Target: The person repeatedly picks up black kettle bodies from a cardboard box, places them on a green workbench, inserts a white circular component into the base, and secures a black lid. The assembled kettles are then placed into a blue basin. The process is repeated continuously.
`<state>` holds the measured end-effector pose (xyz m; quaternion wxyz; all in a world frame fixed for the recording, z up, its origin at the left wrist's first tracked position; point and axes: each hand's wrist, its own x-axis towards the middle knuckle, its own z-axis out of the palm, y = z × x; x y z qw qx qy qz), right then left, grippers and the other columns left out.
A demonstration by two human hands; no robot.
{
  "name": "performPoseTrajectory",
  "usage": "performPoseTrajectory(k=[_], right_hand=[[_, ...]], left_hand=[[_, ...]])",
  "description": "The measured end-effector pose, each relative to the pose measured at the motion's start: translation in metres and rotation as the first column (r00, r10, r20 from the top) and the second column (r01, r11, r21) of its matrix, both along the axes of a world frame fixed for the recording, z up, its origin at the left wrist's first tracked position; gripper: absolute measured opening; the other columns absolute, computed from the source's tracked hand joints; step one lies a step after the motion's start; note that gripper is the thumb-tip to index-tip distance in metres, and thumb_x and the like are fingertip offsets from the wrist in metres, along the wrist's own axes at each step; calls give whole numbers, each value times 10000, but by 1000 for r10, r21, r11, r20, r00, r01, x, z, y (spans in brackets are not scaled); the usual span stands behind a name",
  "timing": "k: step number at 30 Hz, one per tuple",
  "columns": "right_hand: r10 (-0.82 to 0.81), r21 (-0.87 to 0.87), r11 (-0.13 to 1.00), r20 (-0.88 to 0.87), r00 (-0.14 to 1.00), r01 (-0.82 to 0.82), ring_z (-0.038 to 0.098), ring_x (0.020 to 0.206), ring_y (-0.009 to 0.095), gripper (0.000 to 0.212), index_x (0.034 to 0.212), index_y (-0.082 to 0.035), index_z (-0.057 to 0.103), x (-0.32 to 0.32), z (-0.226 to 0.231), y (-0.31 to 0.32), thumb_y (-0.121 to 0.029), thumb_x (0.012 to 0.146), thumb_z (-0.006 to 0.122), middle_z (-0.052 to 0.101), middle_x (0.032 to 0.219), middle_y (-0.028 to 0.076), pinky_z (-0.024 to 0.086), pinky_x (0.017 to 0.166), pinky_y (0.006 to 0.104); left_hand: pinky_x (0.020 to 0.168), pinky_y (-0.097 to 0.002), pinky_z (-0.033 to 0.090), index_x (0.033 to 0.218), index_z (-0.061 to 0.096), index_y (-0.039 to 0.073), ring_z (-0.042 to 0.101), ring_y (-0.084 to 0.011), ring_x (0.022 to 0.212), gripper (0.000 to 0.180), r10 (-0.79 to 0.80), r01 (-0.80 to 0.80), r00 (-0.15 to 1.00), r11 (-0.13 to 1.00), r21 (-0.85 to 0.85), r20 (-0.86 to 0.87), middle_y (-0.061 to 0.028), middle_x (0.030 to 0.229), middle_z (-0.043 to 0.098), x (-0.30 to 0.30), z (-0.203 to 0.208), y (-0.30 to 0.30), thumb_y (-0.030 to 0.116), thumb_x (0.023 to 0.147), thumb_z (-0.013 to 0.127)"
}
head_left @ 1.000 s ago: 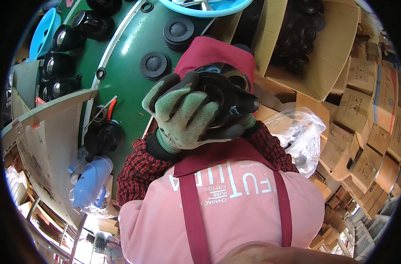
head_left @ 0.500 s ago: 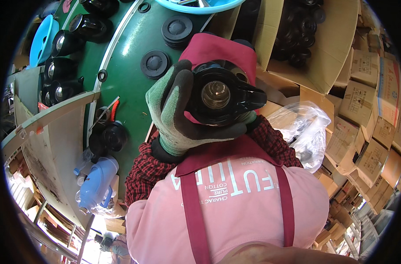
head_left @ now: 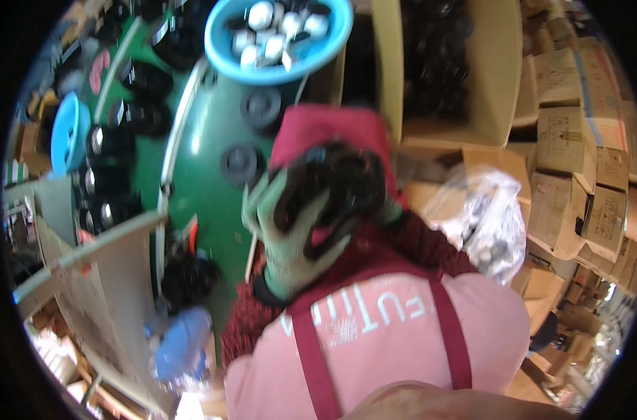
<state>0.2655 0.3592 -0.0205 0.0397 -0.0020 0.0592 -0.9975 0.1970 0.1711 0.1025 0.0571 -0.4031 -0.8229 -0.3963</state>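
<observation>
A glossy black jug is held in front of my chest, smeared by motion. Half a second ago its round mouth, side spout and shiny inner liner faced up; now its mouth cannot be made out. My left hand, in a pale green and dark grey glove, is closed round the jug's left side. Only a little of my right hand shows, by the jug's lower right; its fingers are hidden. Behind the jug is a dark red cloth surface. Two black round lids lie on the green table.
A blue basin of white and dark small parts stands at the far side. Several black jugs line the left. An open carton of black parts, a clear plastic bag and stacked cartons fill the right. A blue jug sits lower left.
My view has tilted, so the table and basin sit lower in it. The jug has turned, its lit mouth gone from sight, and my left hand's fingers have shifted on it.
</observation>
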Motion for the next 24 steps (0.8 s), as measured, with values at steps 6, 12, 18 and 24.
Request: performPoseTrajectory(k=[6,12,18,24], right_hand=[[-24,309,949,-119,993,60,472,1420,392,914,1560,-8,376,-16,14,26,-723,994,311,465,1546,235,392,1166,574],[-148,626,768,-38,988,139,459,1435,356,827,1556,4,385,-13,5,35,-635,1046,264,466,1557,210,358,1207,498],[-304,736,611,-122,945,291,555,1333,245,696,1506,1,444,-17,-28,43,-443,986,573,555,1470,146,460,1124,410],[-260,464,846,-74,963,264,572,1310,228,641,1490,-8,460,-12,-61,42,-464,1039,477,571,1451,137,447,1143,401]], left_hand=[[1113,-536,320,1094,748,126,492,-360,1246,481,-23,21,999,998,53,38,-79,1249,642,-6,-7,13,210,642,888],[1088,-530,358,1247,687,172,464,-386,1286,702,-63,78,988,992,101,-144,-107,1351,518,-14,-8,23,360,624,953],[1118,-528,374,1568,327,-2,425,-419,1358,1250,18,-28,993,995,91,113,-223,1527,416,-21,-13,33,457,605,981],[1080,-483,430,1537,375,20,462,-361,1318,1216,-89,59,990,968,242,113,-170,1455,452,-17,-13,35,456,586,993]])
